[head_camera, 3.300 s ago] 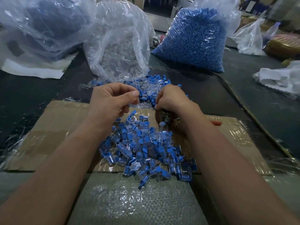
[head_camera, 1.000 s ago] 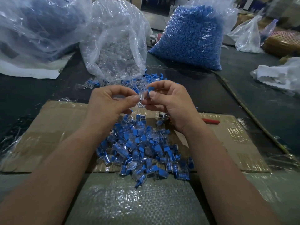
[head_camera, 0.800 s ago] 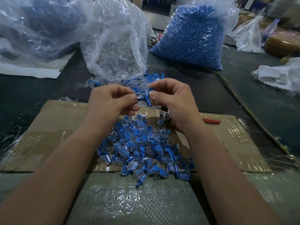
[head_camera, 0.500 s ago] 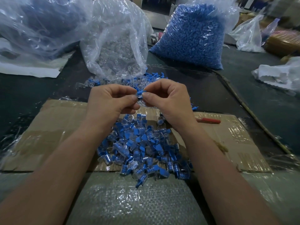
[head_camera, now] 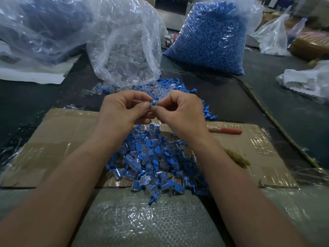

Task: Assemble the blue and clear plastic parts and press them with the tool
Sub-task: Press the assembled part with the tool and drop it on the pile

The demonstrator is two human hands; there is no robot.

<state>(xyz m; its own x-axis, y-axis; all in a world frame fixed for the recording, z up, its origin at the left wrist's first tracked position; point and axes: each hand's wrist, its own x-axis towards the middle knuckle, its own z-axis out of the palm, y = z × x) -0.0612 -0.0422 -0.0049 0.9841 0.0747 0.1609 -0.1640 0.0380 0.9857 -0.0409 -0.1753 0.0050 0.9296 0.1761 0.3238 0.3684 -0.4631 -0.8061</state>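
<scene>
Both hands are up and nearly touching, fingertip to fingertip. The left hand (head_camera: 122,109) and right hand (head_camera: 181,111) each have thumb and forefinger curled in, pinching the same small blue piece (head_camera: 154,103) right between them. There looks to be a bit of clear plastic on it too, but it's too tiny to say how the two bits sit together.

Just below the hands, between the wrists, there's a heap of blue-and-clear pieces (head_camera: 156,161) on a flat sheet of cardboard (head_camera: 62,139). The red-handled tool (head_camera: 226,130) lies on that cardboard just right of the right wrist, with neither hand on it.

Just past the fingertips, loose blue and clear parts (head_camera: 170,84) are scattered on the dark bench (head_camera: 26,97). Further out, beyond the left hand, is an open bag of clear parts (head_camera: 128,50), and beyond the right hand a stuffed bag of blue parts (head_camera: 210,38).
</scene>
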